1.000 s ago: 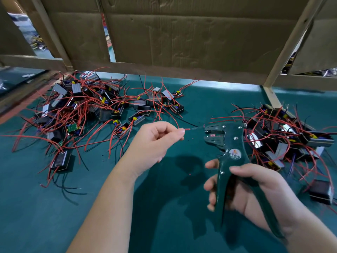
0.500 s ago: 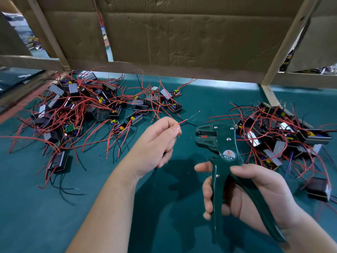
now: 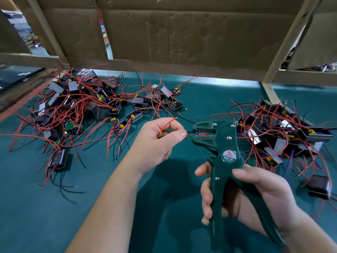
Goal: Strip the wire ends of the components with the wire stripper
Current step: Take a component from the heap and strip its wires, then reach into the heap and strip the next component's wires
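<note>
Fingers [image 3: 180, 133] of the left hand [image 3: 155, 145] pinched a black wire [image 3: 190, 132] whose free end reached into the jaws of the wire stripper [image 3: 226, 141]. A red wire [image 3: 167, 124] curved up out of the same pinch. The right hand [image 3: 259, 196] was curled round both green handles. The tool was held above the green table [image 3: 91, 216], between two piles. Its long axis ran from the handles at lower right up to the head, and the jaws pointed left at the left fingertips. In the left pile [image 3: 82, 110] and the right pile [image 3: 282, 132], small black open cases [image 3: 176, 106] held yellow and blue parts and trailed red and black leads.
</note>
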{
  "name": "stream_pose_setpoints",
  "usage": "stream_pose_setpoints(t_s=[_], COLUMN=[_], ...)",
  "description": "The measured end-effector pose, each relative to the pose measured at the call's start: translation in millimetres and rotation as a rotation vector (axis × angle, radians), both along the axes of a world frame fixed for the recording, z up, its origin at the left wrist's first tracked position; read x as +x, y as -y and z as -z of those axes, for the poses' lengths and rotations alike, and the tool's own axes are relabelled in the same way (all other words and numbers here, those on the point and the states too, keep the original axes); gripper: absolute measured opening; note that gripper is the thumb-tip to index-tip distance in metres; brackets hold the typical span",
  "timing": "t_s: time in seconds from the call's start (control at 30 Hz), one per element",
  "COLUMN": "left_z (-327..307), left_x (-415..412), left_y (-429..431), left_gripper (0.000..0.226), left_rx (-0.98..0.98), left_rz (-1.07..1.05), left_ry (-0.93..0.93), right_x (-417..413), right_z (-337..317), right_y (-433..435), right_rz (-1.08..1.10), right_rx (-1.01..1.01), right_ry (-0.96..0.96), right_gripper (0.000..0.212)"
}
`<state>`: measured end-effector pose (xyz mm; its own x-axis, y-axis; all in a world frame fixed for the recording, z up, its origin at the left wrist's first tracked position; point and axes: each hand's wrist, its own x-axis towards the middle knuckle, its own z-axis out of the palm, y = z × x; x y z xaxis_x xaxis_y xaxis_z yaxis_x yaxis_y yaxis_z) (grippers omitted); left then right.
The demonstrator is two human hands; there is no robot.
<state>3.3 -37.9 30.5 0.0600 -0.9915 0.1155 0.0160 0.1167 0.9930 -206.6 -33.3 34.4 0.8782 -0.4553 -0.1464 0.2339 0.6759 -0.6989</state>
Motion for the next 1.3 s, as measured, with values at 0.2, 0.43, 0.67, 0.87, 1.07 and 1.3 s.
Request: stream_pose_setpoints(t_s=[0.2,0.43,0.67,0.87,1.07,1.3], left_z=[1,0,5,14,12,9], left_x=[-3,-1,2,0,9,10], left_y=[-1,-2,0,4,4,6], left_gripper=[0.013,0.012,0.012,0.013,0.032,0.035], left_rx=[-0.022,-0.030,-0.021,0.045,0.122,0.198], left_rz=[0.025,0.045,0.055,0.106,0.109,0.150], left_ry=[0.061,0.081,0.148,0.295,0.154,0.117], right_x=[3,3,12,15,6,-5], right_z=[4,3,4,3,3,9], right_y=[-1,-3,-10,-6,10,15], right_rz=[0.086,0.135,0.212,0.373,0.471,0.544], right_rx=[-0.030,-0.084,-0.066,-0.021,0.017,-0.051], right_ry=[-0.069,-0.171,-0.259,-0.398,-0.298,-0.167], right_gripper=[0.044,0.021,0.040,0.041,0.024,0.036])
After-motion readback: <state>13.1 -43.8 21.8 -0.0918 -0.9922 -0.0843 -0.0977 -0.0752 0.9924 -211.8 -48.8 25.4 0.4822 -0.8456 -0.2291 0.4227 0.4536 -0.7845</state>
